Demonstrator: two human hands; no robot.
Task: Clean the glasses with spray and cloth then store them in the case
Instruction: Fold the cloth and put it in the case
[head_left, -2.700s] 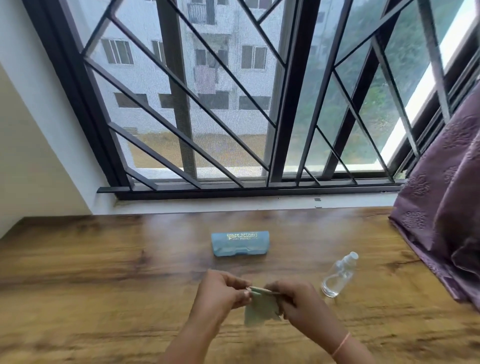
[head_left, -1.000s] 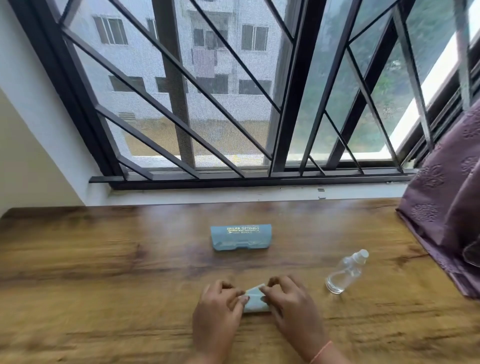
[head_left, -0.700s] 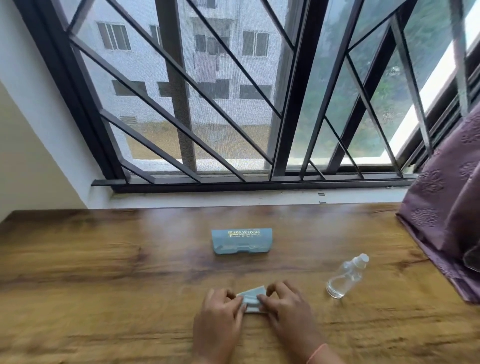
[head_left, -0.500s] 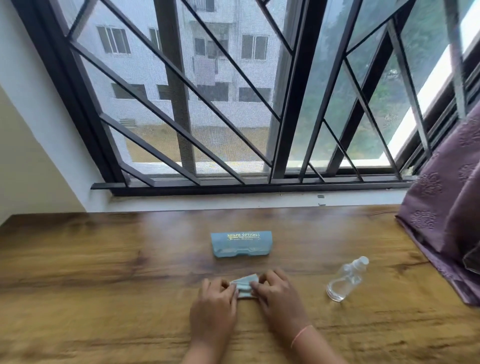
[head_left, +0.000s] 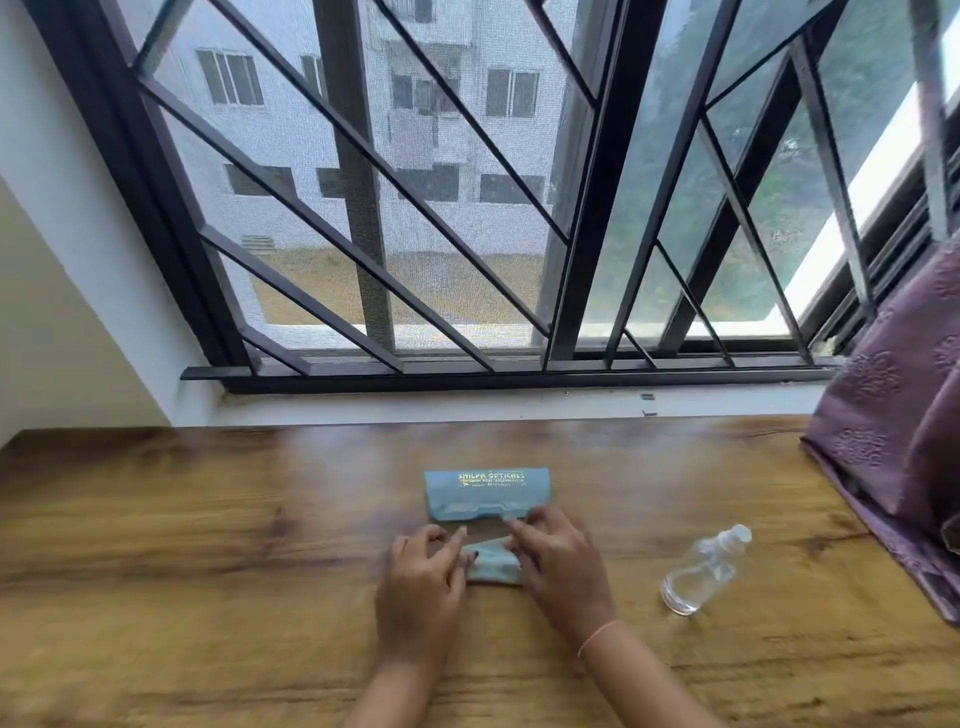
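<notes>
A folded pale blue-green cloth (head_left: 492, 562) lies flat on the wooden table (head_left: 208, 545). My left hand (head_left: 423, 577) presses its left end and my right hand (head_left: 558, 564) presses its right end, fingers spread over it. Just beyond my fingers lies the closed light blue glasses case (head_left: 487, 493) with gold lettering; my right fingertips reach its front edge. A clear spray bottle (head_left: 707, 569) lies on its side to the right. The glasses are not visible.
A purple curtain (head_left: 898, 431) hangs over the table's right edge. A barred window (head_left: 467, 208) with a white sill (head_left: 467, 402) runs along the table's far side. A cream wall stands at the left.
Both hands brought the cloth down from the air onto the table, folded it small, then slid it forward close to the case.
</notes>
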